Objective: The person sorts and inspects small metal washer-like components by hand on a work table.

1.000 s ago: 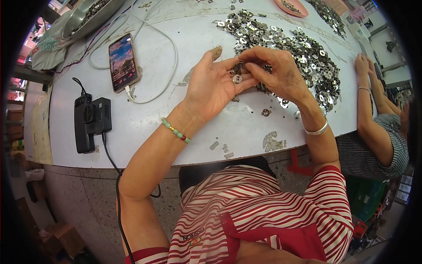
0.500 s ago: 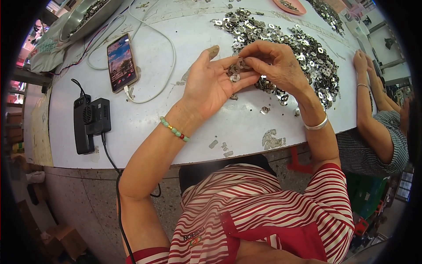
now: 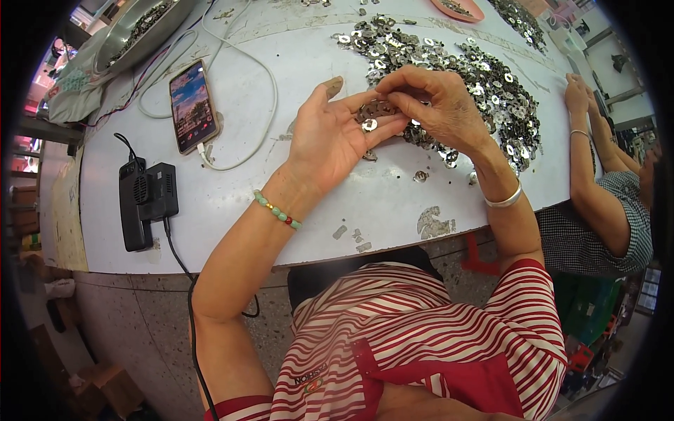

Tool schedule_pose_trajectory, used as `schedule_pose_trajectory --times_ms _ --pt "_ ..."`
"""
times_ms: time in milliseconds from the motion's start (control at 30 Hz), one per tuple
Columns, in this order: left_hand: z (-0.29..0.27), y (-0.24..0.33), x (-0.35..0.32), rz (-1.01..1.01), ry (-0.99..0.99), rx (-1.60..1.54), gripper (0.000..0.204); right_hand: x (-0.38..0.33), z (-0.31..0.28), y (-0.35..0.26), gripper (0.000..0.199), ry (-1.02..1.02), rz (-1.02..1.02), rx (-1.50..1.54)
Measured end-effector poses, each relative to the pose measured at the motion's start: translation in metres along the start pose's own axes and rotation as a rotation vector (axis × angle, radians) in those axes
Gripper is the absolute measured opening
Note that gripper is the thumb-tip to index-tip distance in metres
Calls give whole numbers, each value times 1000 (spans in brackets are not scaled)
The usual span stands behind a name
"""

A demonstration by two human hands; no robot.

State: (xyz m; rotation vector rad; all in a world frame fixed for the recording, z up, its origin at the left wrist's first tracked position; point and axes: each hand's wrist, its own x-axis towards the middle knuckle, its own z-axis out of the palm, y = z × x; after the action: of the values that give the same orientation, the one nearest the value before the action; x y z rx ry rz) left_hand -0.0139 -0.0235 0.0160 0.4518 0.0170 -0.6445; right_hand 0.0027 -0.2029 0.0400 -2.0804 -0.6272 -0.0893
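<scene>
My left hand (image 3: 333, 137) is held palm up over the white table (image 3: 232, 210), with a few small shiny metal washers (image 3: 370, 121) lying across its fingers. My right hand (image 3: 439, 105) meets it from the right, fingertips pinched on the small metal pieces at the left fingertips. Just beyond both hands spreads a big pile of metal washers (image 3: 484, 77). A green bead bracelet (image 3: 276, 210) is on my left wrist and a silver bangle (image 3: 505, 200) on my right.
A phone (image 3: 193, 105) with a lit screen and a white cable (image 3: 246, 70) lie at the left. A black device (image 3: 144, 200) with a cord sits near the table's left edge. A metal bowl (image 3: 137, 31) stands far left. Another person's arms (image 3: 597, 175) rest at the right.
Both hands stay together over the table and have shifted slightly; the right fingers keep working the pieces at the left fingertips.
</scene>
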Motion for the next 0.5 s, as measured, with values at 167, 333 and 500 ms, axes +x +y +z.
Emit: schedule_pose_trajectory --times_ms 167,333,500 --pt "2 0 -1 13 3 21 68 0 -2 -2 14 -32 39 -15" --pt "1 1 -1 16 -18 8 67 2 -3 -2 15 82 -11 -67" --pt "5 3 -3 32 -5 12 67 3 -7 2 18 9 -79 -110"
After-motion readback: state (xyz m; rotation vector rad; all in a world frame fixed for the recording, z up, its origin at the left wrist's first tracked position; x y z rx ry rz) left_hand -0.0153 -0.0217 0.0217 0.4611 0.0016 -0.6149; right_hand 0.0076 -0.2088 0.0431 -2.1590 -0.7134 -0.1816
